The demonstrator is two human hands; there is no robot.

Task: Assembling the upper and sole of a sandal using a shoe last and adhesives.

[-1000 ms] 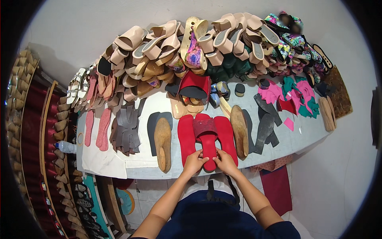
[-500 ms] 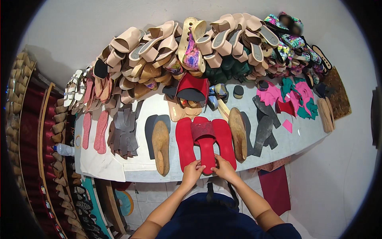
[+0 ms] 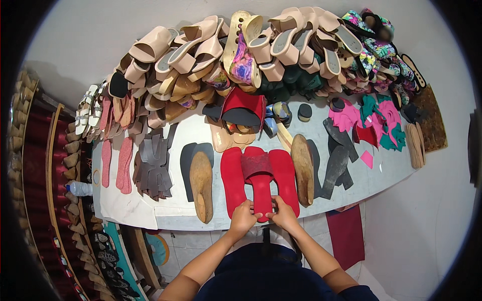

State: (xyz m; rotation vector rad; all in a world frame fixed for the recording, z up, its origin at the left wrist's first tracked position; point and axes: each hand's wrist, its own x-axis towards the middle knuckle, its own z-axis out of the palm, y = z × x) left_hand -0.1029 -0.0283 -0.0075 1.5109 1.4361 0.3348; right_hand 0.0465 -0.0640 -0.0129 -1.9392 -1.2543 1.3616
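Note:
A red slide sandal (image 3: 261,193) with a dark red, textured strap (image 3: 257,167) lies at the table's front edge, its heel end toward me. My left hand (image 3: 245,219) pinches the left side of that heel, and my right hand (image 3: 282,215) pinches the right side. Close on either side are two red insole pieces, a left one (image 3: 231,175) and a right one (image 3: 286,178); the hands partly cover the lower end of each. Beyond them stand a wooden shoe last (image 3: 202,186) on the left and another wooden last (image 3: 302,168) on the right.
Finished beige heeled sandals (image 3: 196,55) are piled along the table's back. Dark strap pieces (image 3: 153,170) and pink insoles (image 3: 124,165) lie left; black strips (image 3: 335,165) and pink and green scraps (image 3: 386,118) lie right. A water bottle (image 3: 80,188) is beside the shelves of lasts.
The view has shifted slightly. Both hands keep their hold on the sandal's heel, and nothing on the table has visibly moved.

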